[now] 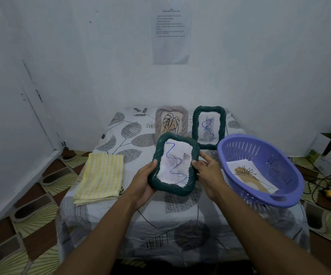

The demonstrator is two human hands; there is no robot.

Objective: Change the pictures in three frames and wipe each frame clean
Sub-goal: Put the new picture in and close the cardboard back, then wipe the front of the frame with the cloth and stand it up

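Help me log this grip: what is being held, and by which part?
The dark green rope-textured picture frame: the left hand grips its left edge, the right hand its right edge, thumbs on the front.

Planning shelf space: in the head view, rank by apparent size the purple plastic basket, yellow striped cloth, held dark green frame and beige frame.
1. purple plastic basket
2. folded yellow striped cloth and dark green twisted frame look alike; unranked
3. beige frame, though farther back and partly covered
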